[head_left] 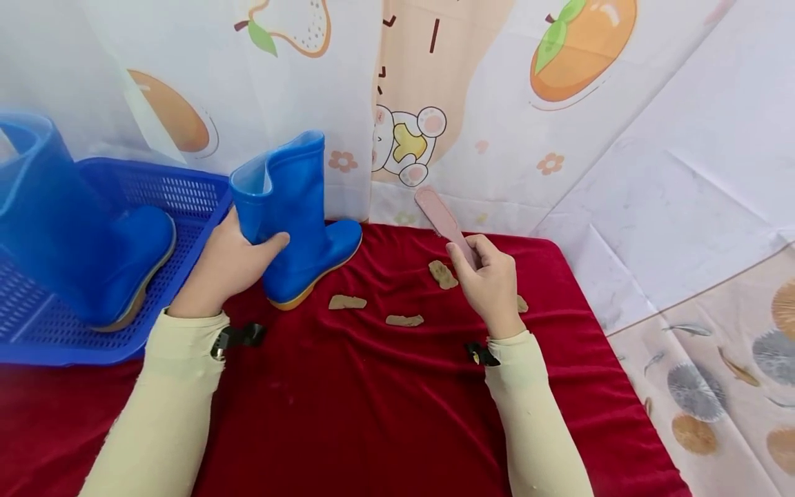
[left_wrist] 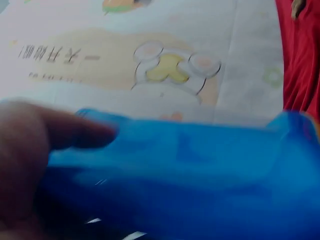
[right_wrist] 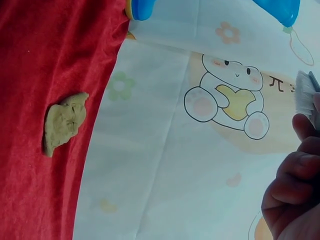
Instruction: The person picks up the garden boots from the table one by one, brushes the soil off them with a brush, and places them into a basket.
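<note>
A blue rain boot [head_left: 298,200] with a yellowish sole stands tilted at the back of the red cloth. Around the back of its shaft my left hand [head_left: 232,259] holds on, thumb across the near side. The left wrist view shows the same boot shaft [left_wrist: 190,160] close up and blurred. My right hand [head_left: 491,283] grips a pink-handled brush [head_left: 439,212], raised above the cloth and apart from the boot. White bristles [right_wrist: 304,95] show at the edge of the right wrist view. Flat brown clay-like pieces [head_left: 443,274] lie between the hands.
At the left, a second blue boot [head_left: 118,255] sits in a blue plastic basket [head_left: 68,355]. Several brown pieces [head_left: 347,301] lie on the red cloth [head_left: 373,414], one partly hidden behind the right hand. A printed white curtain [head_left: 484,138] hangs behind the table.
</note>
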`<state>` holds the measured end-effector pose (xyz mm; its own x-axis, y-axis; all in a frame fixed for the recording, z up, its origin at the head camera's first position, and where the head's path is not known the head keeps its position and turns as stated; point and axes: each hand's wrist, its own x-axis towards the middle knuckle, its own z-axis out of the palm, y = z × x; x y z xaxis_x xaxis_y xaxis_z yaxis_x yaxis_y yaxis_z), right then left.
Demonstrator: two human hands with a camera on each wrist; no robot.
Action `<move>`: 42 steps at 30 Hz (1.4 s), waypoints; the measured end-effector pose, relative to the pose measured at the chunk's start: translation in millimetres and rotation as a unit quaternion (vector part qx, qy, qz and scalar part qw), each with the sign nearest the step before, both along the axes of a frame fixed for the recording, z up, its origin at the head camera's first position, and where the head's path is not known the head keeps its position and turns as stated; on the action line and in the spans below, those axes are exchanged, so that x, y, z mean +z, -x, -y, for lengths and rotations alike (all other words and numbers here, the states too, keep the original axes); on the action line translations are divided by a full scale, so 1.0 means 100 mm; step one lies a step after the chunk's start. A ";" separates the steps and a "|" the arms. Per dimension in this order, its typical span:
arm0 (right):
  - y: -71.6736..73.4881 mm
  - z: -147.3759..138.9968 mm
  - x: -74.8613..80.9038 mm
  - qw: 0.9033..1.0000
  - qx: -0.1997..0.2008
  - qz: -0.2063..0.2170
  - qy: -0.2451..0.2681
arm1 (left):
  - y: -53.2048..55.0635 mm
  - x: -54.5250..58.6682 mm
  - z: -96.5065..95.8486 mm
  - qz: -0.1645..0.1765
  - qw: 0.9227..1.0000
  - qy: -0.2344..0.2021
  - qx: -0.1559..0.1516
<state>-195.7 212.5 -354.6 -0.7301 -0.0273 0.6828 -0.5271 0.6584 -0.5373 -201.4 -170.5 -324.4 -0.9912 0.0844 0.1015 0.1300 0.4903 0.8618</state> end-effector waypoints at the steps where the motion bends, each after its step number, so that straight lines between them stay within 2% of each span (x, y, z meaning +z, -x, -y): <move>1: 0.00 0.00 0.00 1.000 0.000 0.000 -0.002 | 0.01 -0.01 0.04 0.015 1.000 0.008 -0.019; 4: -0.02 0.00 0.02 1.000 0.002 -0.001 -0.006 | 0.03 -0.05 0.09 0.039 0.997 0.025 -0.059; 5: -0.03 0.00 0.02 1.000 0.004 -0.001 -0.006 | 0.03 -0.07 0.09 0.034 0.997 0.027 -0.065; 7: -0.04 0.01 0.02 1.000 0.008 -0.002 -0.006 | 0.03 -0.11 0.05 0.002 0.999 0.023 -0.048; 9: -0.04 0.01 0.02 1.000 0.012 -0.003 -0.005 | 0.03 -0.15 -0.02 -0.057 0.998 0.020 -0.009; 10: -0.05 0.01 0.02 1.000 0.013 -0.004 -0.006 | 0.03 -0.17 -0.06 -0.091 0.996 0.018 0.017; 12: -0.05 0.02 0.03 1.000 0.016 -0.007 -0.004 | 0.03 -0.21 -0.14 -0.162 0.984 0.008 0.070; 14: -0.06 0.02 0.03 1.000 0.018 -0.008 -0.003 | 0.04 -0.25 -0.20 -0.213 0.971 -0.006 0.104; 17: -0.07 0.03 0.04 1.000 0.021 -0.012 0.000 | 0.04 -0.28 -0.26 -0.260 0.954 -0.042 0.140; 19: -0.07 0.03 0.05 1.000 0.023 -0.015 0.003 | 0.03 -0.27 -0.28 -0.273 0.945 -0.079 0.164; 21: -0.08 0.03 0.06 1.000 0.026 -0.016 0.003 | 0.01 -0.22 -0.28 -0.281 0.934 -0.116 0.186; 24: -0.08 0.04 0.07 0.999 0.033 -0.013 0.000 | -0.03 -0.10 -0.27 -0.294 0.918 -0.165 0.208; 28: -0.08 0.02 0.08 0.999 0.031 -0.013 -0.006 | -0.07 0.10 -0.18 -0.319 0.901 -0.188 0.229; 31: -0.08 0.01 0.10 1.000 0.020 -0.019 -0.002 | -0.11 0.25 -0.07 -0.324 0.887 -0.204 0.258; 34: -0.07 0.00 0.11 1.000 0.013 -0.019 0.001 | -0.14 0.41 0.05 -0.322 0.868 -0.235 0.296; 36: -0.07 0.00 0.11 1.000 0.012 -0.015 -0.001 | -0.16 0.52 0.16 -0.324 0.853 -0.256 0.319; 37: -0.06 0.00 0.11 1.000 0.014 -0.011 -0.002 | -0.17 0.57 0.23 -0.327 0.848 -0.256 0.330; 38: -0.06 0.01 0.10 1.000 0.015 -0.008 -0.003 | -0.18 0.61 0.30 -0.329 0.845 -0.250 0.340; 39: -0.06 0.01 0.10 1.000 0.015 -0.007 -0.004 | -0.19 0.63 0.37 -0.329 0.845 -0.234 0.350; 41: -0.05 0.01 0.08 1.000 0.017 -0.007 -0.003 | -0.21 0.65 0.54 -0.335 0.851 -0.184 0.361; 42: -0.05 0.01 0.07 1.000 0.016 -0.008 -0.004 | -0.22 0.65 0.62 -0.325 0.855 -0.158 0.372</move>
